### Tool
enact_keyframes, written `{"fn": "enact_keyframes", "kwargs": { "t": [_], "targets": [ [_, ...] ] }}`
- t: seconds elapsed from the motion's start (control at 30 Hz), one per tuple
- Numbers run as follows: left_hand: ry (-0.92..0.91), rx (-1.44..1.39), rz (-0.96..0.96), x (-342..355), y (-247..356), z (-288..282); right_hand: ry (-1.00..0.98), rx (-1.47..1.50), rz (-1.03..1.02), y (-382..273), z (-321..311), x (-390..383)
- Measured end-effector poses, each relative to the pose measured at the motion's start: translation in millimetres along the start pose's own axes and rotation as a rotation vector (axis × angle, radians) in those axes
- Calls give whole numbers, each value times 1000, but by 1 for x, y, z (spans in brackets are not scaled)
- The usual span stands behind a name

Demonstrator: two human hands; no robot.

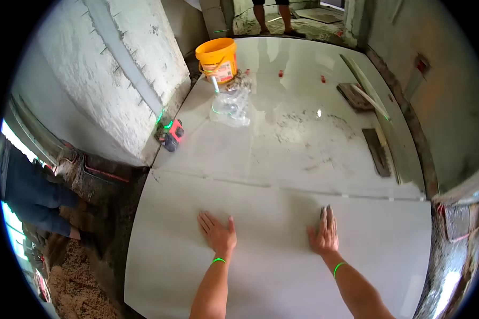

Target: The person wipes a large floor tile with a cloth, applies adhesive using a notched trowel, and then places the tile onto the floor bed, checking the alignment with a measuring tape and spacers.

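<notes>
"Left forearm (pixel 210 295) and right forearm (pixel 359 290), bare, nearest cam, reaching in from bottom edge, w/ a thin green light line (pixel 219 260) across each wrist"

"Hands doing what, pls?"

"Both palm-down. Left hand (pixel 218 234): fingers a bit spread, thumb out to the R. Right hand (pixel 325 234): fingers straight, closer tog, thumb out to the L, greyish fingers. Neither grips anything"

"How far along is it?"

"Judging by looks, mostly down: far tiles (pixel 210 151) cover the floor toward the bkgd, and the near tile (pixel 274 271) lies up against them, w/ only a narrow joint (pixel 239 183) btwn. Red clips (pixel 280 73) sit farther back. Prob left: settling the near tile, plus cleanup, as grey smears (pixel 298 125), a trowel (pixel 377 151), a clear plastic bag (pixel 233 109) and a yellow bucket (pixel 218 58) are on the far tiles. Can't tell if it's level"

"Where's the near tile re the hands?"

"Directly under both, seemingly touching the palms; it runs past them on L and R and back toward the wearer. Joint is just beyond the fingers, not touched"

"Anything else?"

"Red-and-black device (pixel 172 135) at far tiles' L edge; sandy ground (pixel 80 279) low L; dark-clothed person (pixel 32 181) far L; another person's legs (pixel 259 18) up top"
</notes>
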State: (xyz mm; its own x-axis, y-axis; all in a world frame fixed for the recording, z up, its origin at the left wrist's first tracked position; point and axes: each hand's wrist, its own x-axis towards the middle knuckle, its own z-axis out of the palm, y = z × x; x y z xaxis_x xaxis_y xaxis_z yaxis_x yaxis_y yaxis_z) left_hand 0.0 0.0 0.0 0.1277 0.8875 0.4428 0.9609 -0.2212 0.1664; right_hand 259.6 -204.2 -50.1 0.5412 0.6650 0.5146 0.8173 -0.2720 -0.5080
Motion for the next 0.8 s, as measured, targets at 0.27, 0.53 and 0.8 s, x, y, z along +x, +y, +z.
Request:
{"fn": "enact_keyframes", "kwargs": {
  "t": [0.27, 0.53, 0.8],
  "targets": [
    [-390, 224, -609, -93, -16, 25, -497, -324, 358, -4, -118, -85],
    [-432, 334, -884, -47, -21, 16, -512, -181, 345, -6, -99, -69],
    [-419, 368, -708, -43, -27, 23, -249, 40, 227, -16, 156, 273]
  ]
}}
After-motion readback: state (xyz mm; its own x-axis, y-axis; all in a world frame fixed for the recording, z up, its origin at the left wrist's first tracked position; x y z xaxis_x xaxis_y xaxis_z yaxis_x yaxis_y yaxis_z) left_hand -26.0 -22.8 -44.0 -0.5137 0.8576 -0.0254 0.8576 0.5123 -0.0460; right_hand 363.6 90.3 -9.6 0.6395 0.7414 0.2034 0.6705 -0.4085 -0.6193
